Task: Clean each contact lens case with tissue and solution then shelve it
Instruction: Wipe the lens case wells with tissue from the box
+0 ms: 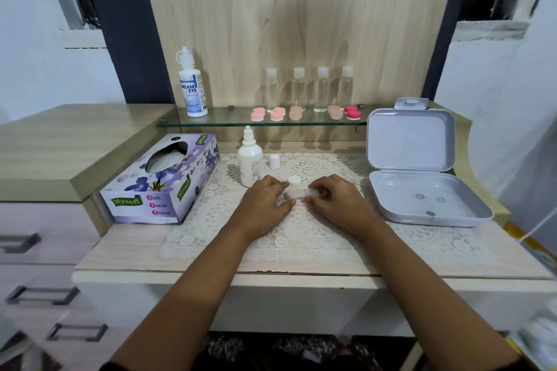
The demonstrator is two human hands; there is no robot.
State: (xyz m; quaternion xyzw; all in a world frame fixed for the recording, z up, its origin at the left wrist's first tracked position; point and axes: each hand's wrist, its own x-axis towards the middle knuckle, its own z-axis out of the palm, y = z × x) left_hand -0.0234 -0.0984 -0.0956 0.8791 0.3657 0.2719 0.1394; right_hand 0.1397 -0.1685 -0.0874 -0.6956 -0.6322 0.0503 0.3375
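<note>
Left hand [265, 200]: grip narrow, fingertips curled against the left end of a pale pink-white contact lens case [293, 193], steadying it. Right hand [336, 202]: grip narrow, thumb and fingers pinching a small white wad of tissue [313, 191] at the case's right end. The case sits at mid-frame, between both hands, low over a white lace doily [301, 238] on the pale wooden desk [144, 253]; whether it touches the doily cannot be told.

Just behind the case: a round white screw lid [294, 180]. Left of centre, upright on the doily: a small white dropper bottle [250, 161], uncapped, its white cap [274, 160] standing just beside it. Left of frame: a purple floral tissue box [159, 181]. Right of frame: a grey plastic hinged box [422, 187], lid raised.

Upper centre, on a glass shelf [220, 120]: a large white solution bottle [192, 84], four clear bottles with white caps [298, 89], and a row of closed pink lens cases [278, 114], with a magenta one [352, 112] at the right end.
</note>
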